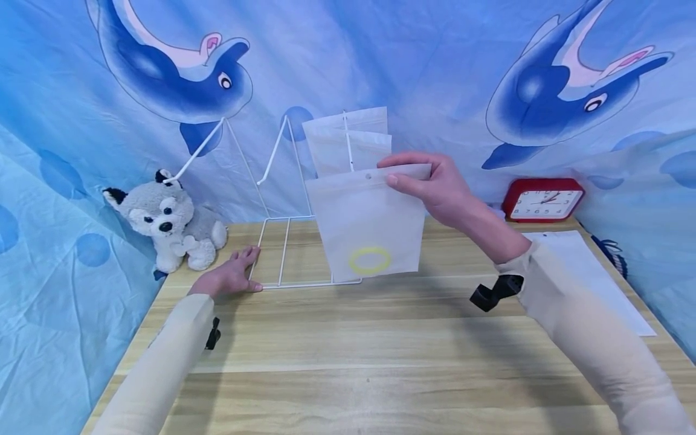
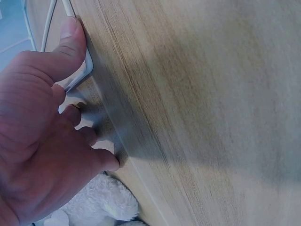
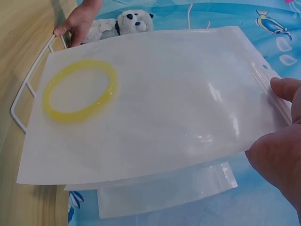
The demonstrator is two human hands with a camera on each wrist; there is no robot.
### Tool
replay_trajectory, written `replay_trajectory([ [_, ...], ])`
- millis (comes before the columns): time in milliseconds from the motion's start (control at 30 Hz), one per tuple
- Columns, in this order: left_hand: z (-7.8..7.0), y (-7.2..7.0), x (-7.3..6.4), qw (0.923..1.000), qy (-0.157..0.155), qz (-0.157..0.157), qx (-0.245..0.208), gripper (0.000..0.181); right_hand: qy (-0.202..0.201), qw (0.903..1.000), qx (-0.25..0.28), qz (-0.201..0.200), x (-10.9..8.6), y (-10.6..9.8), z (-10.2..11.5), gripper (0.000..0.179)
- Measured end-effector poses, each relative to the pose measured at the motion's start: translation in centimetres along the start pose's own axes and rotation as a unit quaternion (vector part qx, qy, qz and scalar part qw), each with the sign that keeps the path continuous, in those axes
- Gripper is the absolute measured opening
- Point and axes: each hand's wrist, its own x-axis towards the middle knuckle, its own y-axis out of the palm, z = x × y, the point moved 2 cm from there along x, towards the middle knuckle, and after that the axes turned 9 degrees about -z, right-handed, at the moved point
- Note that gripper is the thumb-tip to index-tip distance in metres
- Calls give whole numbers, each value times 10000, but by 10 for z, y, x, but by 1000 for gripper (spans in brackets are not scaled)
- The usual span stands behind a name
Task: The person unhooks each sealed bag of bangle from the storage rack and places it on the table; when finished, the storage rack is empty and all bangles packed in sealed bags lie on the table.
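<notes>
My right hand (image 1: 432, 184) pinches the top right edge of a white zip bag (image 1: 375, 223) between thumb and fingers. A yellow ring (image 3: 80, 91) shows through the bag's lower part, and a small hole sits in its top strip. Behind it, two more white bags (image 1: 370, 150) hang on a prong of a white wire rack (image 1: 285, 254). The held bag's top edge overlaps the front end of that prong. At the rack's front left corner my left hand (image 1: 235, 275) holds the base wire, thumb (image 2: 73, 44) on the front wire and fingers along the left side.
Left of the rack sits a grey-and-white plush husky (image 1: 168, 220). Two bare prongs (image 1: 272, 151) of the rack point forward. A red clock (image 1: 544, 199) stands at the back right, with a white sheet-like bag (image 1: 592, 272) lying before it on the wooden table (image 1: 326, 362).
</notes>
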Motion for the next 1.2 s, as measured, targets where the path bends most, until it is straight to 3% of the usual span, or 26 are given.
replay_trajectory([
  [200,2,0,1,10000,52,-22,-12,102,330,9994,-25,-103,-13,-20,0,20],
  [333,3,0,0,10000,54,-45,26,103,529,9954,-719,-358,-27,-37,0,23],
  [433,3,-1,0,10000,54,-50,27,103,582,9868,-1394,-588,-38,-51,-2,26],
  [567,3,-1,1,10000,20,-25,30,102,497,9821,-1645,-775,-50,-70,-6,26],
  [867,1,1,1,10000,-29,17,47,102,801,9945,-357,-569,-84,-113,-17,25],
  [1033,-1,0,0,9999,4,-11,111,101,958,9916,-529,-685,-105,-136,-17,28],
  [1200,-1,-1,1,9999,2,-3,143,102,905,9949,-27,-444,-125,-162,-20,34],
])
